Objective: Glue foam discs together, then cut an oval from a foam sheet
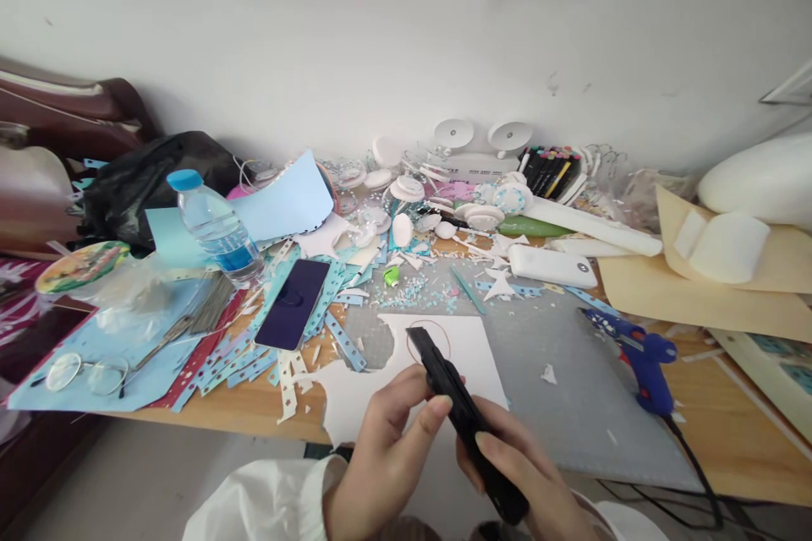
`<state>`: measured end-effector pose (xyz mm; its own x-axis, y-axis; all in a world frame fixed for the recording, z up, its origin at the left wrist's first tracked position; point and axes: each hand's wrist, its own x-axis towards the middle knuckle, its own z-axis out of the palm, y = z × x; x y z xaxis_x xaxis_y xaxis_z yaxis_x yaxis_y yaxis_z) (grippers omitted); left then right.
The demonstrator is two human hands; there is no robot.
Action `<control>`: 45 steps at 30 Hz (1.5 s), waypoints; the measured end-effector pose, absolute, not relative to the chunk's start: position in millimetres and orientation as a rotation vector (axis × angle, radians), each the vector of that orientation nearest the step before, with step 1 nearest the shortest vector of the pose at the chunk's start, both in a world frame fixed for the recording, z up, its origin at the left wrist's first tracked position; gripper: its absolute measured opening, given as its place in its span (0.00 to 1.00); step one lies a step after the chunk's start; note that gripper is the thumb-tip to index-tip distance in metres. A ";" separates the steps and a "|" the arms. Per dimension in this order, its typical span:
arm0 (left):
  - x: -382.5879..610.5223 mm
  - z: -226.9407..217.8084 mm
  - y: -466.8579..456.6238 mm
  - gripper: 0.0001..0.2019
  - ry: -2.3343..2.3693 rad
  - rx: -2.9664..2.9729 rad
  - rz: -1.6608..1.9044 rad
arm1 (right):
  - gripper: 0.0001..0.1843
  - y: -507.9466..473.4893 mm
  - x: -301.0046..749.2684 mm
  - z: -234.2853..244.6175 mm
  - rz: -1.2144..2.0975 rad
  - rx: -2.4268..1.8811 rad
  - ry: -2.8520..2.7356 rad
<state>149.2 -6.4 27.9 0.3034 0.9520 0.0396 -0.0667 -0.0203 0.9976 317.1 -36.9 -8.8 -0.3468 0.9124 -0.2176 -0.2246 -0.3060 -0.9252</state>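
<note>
A black utility knife (466, 414) slants across the front of the table, its head pointing up and left. My right hand (529, 461) wraps around the lower handle. The fingers of my left hand (399, 431) pinch the knife higher up, thumb on its side near the slider. No blade is plainly visible at the tip. Beneath the knife's head lies a white foam sheet (469, 338) with curved cut-outs along its left side. A thin circle is drawn on it, partly covered by the knife.
A grey cutting mat (539, 355) bears scraps. Left are a phone (293, 304), a water bottle (219, 228), glasses (89, 374) and scissors (161, 342). On the right lies a blue glue gun (640, 355) with a hanging cord. White discs and markers (551, 173) crowd the back.
</note>
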 end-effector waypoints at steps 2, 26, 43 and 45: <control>150.6 20.8 -6.8 0.15 0.952 1.166 1.075 | 0.26 -35.8 317.8 -3.7 1.855 -0.860 -0.939; 134.9 -11.0 -8.1 0.19 0.916 2.426 0.346 | 0.15 106.8 385.4 -31.4 1.115 -0.979 -0.936; 168.6 -56.0 17.8 0.18 0.562 3.164 0.657 | 0.08 111.0 354.7 -36.1 1.581 -1.092 -1.149; 167.6 -54.9 20.2 0.17 0.561 3.175 0.644 | 0.06 110.4 358.1 -35.6 1.512 -1.184 -1.168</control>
<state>167.6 20.2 -54.9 0.8659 0.2992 0.4009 0.3562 -0.9315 -0.0741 358.1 110.4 -35.6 -0.1751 0.9696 -0.1712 -0.0795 -0.1872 -0.9791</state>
